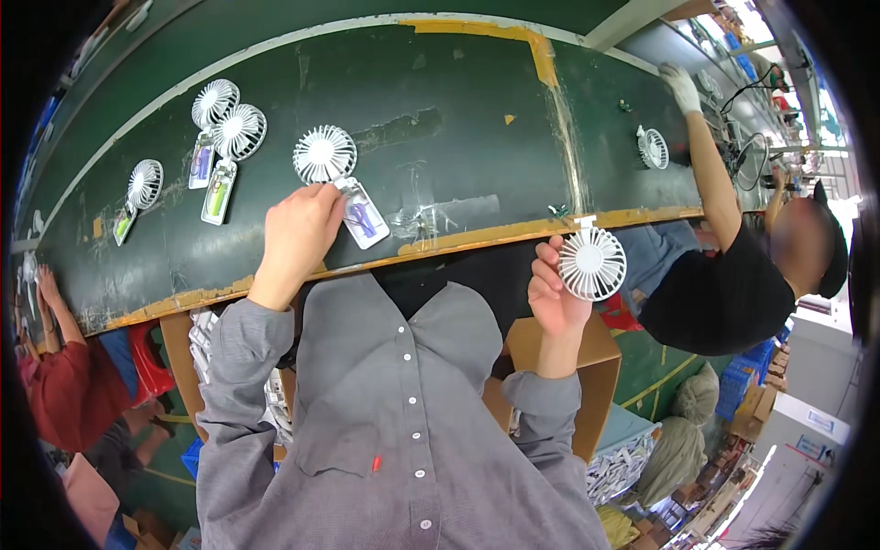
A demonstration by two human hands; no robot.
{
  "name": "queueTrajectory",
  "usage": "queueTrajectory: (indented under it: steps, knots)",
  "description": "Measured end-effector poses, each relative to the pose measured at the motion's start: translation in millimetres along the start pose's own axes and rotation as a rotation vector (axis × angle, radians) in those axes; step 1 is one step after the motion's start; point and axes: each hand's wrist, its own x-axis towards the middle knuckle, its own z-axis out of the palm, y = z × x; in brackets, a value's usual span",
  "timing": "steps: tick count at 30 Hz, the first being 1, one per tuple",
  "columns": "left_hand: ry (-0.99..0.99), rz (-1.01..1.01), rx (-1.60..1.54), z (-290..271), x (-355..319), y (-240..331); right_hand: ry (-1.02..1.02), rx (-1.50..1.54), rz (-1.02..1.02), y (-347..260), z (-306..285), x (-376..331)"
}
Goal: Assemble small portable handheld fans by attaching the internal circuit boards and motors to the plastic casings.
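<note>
Fingers (321,203) on clear flat packet (363,214); right hand (553,293) grips white fan (592,264).

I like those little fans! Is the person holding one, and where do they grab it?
Yes. The right hand holds a small white fan by its round head's edge. The left hand touches a packet on the belt.

A flat rectangular clear-fronted packet with a purple item inside (364,215) lay on the dark green belt under the left hand (298,231). Further left lay three like packets: a purple-filled one (202,162), a green-filled one (218,192) just beside it, and a smaller green one (124,223). An open brown cardboard box (600,367) stood below the belt edge.
</note>
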Motion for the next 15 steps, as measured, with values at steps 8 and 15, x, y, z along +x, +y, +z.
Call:
queueTrajectory:
  steps: [8,15]
  knots:
    - [0.139,0.030,-0.137,-6,13,11,-0.237,-0.066,0.030,3,8,-6]
    - [0.345,-0.175,-0.628,-8,9,1,-0.078,-0.311,0.026,-12,3,8]
